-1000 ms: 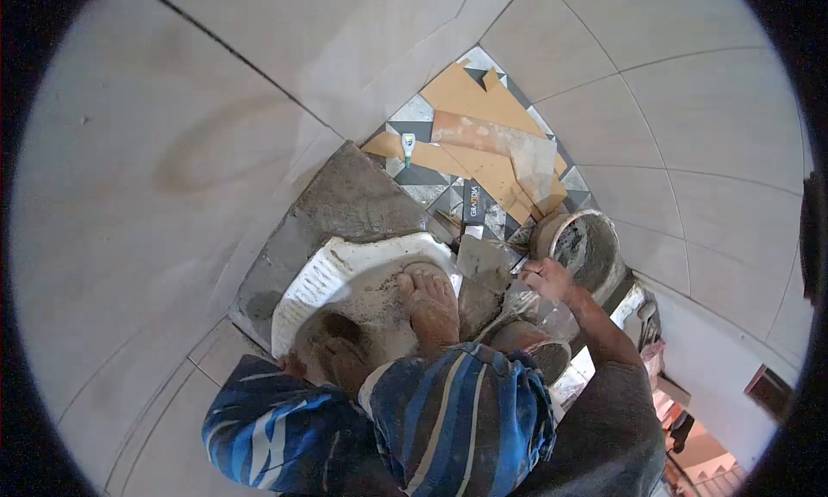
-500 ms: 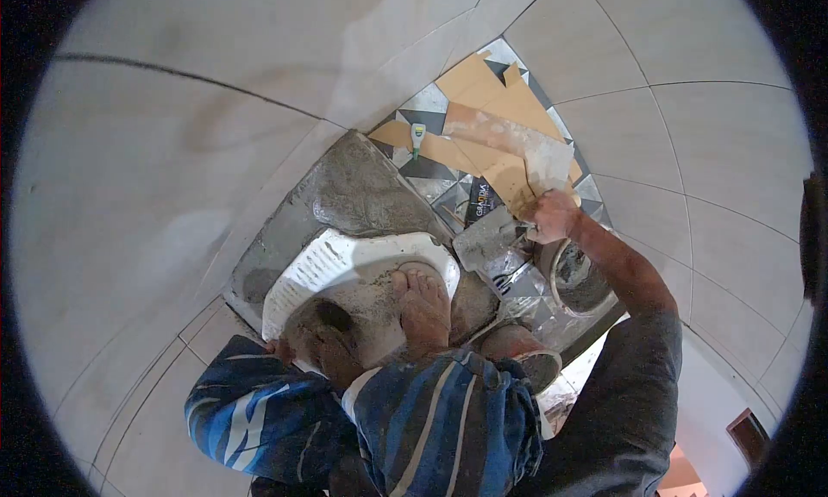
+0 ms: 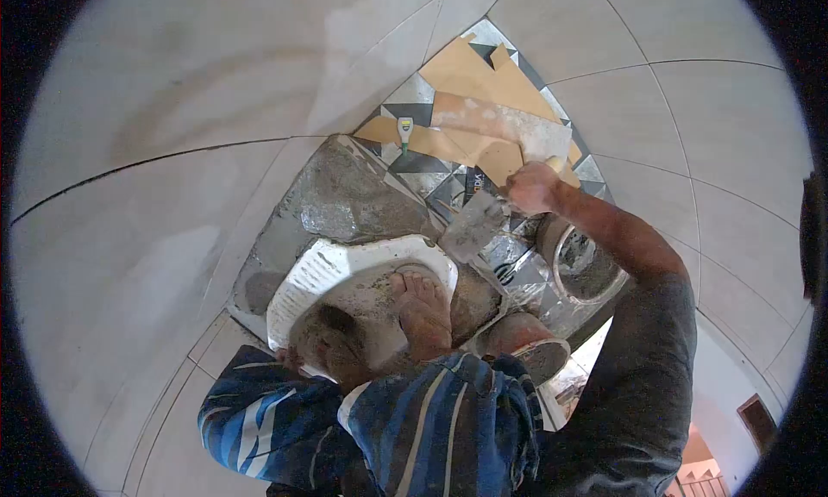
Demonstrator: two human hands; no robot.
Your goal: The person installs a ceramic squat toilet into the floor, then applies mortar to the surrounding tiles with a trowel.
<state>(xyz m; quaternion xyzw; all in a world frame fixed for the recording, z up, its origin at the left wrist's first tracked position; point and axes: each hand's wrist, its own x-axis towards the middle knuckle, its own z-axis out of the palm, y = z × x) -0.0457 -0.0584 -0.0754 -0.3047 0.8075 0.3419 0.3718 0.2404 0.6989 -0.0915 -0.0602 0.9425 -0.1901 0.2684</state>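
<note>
My right hand (image 3: 534, 187) is closed around the pale handle of a trowel (image 3: 474, 228). The trowel's flat, mortar-smeared blade lies low beside the mortar edge of a white squat toilet pan (image 3: 362, 250). My bare foot (image 3: 421, 312) stands inside the pan, whose bowl is dirty with grit. At the pan's lower left rim, what looks like a bit of my left hand (image 3: 290, 357) shows beside the striped cloth over my knee; its fingers are mostly hidden. Wet grey mortar (image 3: 345, 182) covers the floor behind the pan.
A bucket (image 3: 588, 264) of grey mix stands right of the trowel, and another bucket (image 3: 539, 356) is nearer me. Cardboard (image 3: 466, 70), a long tile piece (image 3: 496, 122) and a small glue bottle (image 3: 404, 133) lie on patterned floor tiles. Tiled walls (image 3: 621, 109) close in the corner.
The trowel blade has swung slightly left and up, nearer the mortar edge, with my right hand still gripping it. The whole view has shifted a little.
</note>
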